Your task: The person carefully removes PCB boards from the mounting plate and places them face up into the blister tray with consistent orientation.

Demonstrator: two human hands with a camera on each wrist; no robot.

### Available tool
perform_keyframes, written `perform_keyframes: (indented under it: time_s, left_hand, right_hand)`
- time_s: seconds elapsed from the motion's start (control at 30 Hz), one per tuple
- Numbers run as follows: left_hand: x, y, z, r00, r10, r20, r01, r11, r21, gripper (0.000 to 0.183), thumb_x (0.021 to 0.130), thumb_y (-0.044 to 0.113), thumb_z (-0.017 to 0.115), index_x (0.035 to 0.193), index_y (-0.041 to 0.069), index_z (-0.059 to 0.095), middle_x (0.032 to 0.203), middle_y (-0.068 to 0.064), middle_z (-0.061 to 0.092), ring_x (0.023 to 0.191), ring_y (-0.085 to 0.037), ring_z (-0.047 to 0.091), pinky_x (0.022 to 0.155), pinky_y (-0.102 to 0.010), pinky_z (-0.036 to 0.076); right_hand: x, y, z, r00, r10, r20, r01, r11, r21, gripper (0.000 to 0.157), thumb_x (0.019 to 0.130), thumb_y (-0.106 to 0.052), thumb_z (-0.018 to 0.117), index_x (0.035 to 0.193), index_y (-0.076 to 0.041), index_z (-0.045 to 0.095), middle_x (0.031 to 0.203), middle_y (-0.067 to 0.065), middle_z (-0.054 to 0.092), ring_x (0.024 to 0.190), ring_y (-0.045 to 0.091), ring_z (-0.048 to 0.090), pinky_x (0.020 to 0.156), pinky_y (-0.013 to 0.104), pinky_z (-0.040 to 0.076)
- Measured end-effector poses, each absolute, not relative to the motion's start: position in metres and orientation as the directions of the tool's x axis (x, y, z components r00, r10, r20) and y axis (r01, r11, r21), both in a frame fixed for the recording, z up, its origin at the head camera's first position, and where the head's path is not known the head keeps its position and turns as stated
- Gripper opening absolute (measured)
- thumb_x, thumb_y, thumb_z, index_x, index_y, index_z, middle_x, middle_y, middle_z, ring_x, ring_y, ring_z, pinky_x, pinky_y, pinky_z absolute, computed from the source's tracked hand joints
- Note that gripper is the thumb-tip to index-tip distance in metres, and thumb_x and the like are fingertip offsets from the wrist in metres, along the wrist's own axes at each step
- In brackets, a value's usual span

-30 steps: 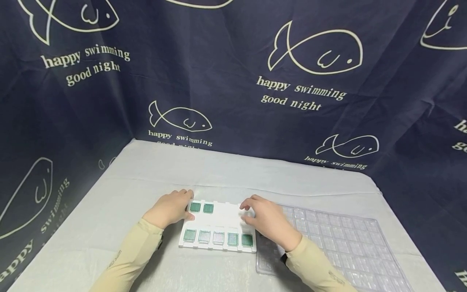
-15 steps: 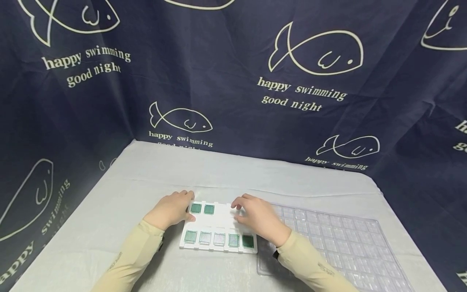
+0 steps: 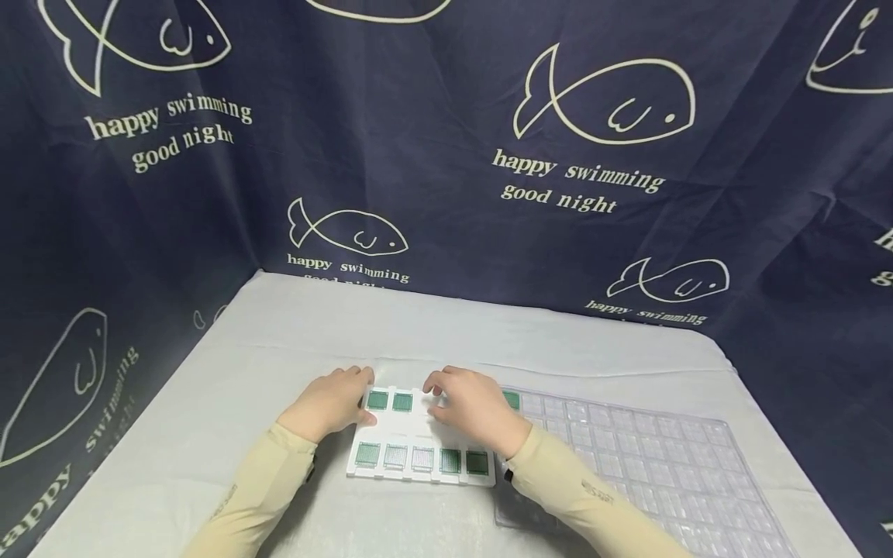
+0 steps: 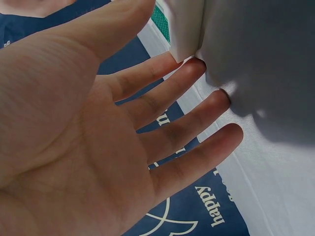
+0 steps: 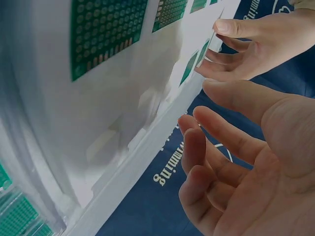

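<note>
A white tray (image 3: pixel 401 422) lies on the table, bearing green perforated circuit boards. Two boards (image 3: pixel 402 401) sit at the left of its far row, and several more (image 3: pixel 422 459) fill the near row. My left hand (image 3: pixel 331 404) holds the tray's far left corner, thumb at the left edge and fingers by the far side. In the left wrist view that hand's fingers (image 4: pixel 172 105) extend, fingertips at the tray's edge. My right hand (image 3: pixel 470 407) hovers over the far row, right of the two boards. Its fingers (image 5: pixel 194 147) are loosely bent, with a gap to the thumb and nothing seen between.
Right of the white tray, a clear plastic compartment tray (image 3: pixel 628 442) lies close by, partly under my right forearm. A green board (image 3: pixel 512 400) shows in its far left corner. A dark blue curtain (image 3: pixel 446 155) with fish prints surrounds the table's back and sides.
My right hand has moved left over the white tray's far row, uncovering the green board in the clear tray's corner. My left hand stays at the tray's corner.
</note>
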State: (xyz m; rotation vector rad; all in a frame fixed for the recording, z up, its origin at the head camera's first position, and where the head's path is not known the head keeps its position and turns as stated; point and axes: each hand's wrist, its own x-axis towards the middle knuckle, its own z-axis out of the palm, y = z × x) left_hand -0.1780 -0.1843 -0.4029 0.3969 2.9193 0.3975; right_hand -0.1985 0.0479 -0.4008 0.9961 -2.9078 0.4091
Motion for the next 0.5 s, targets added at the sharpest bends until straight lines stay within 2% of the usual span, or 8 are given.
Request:
perform_keyframes:
  time_s: [0.3, 0.5]
  left_hand:
    - [-0.178, -0.184, -0.405, -0.952, 0.286, -0.114, 0.244, 0.927, 0.284, 0.048, 0.078, 0.028, 0.086, 0.111, 0.004, 0.060, 0.097, -0.009, 0.064, 0.087, -0.027, 0.061, 0.077, -0.047, 0.055]
    - [-0.178, -0.185, -0.405, -0.951, 0.288, -0.111, 0.247, 0.927, 0.283, 0.049, 0.078, 0.028, 0.085, 0.112, 0.004, 0.060, 0.099, -0.010, 0.065, 0.088, -0.028, 0.062, 0.076, -0.047, 0.055]
  right_hand:
    - [-0.204, 0.034, -0.401, -0.775, -0.625, 0.093, -0.630, 0.753, -0.188, 0.027, 0.086, -0.025, 0.081, 0.110, -0.017, 0.073, 0.099, -0.003, 0.072, 0.085, 0.013, 0.070, 0.067, 0.027, 0.056]
    - [-0.207, 0.021, -0.402, -0.762, -0.642, 0.080, -0.646, 0.747, -0.157, 0.028, 0.085, -0.026, 0.082, 0.110, -0.017, 0.074, 0.099, -0.003, 0.072, 0.081, 0.011, 0.069, 0.065, 0.024, 0.054]
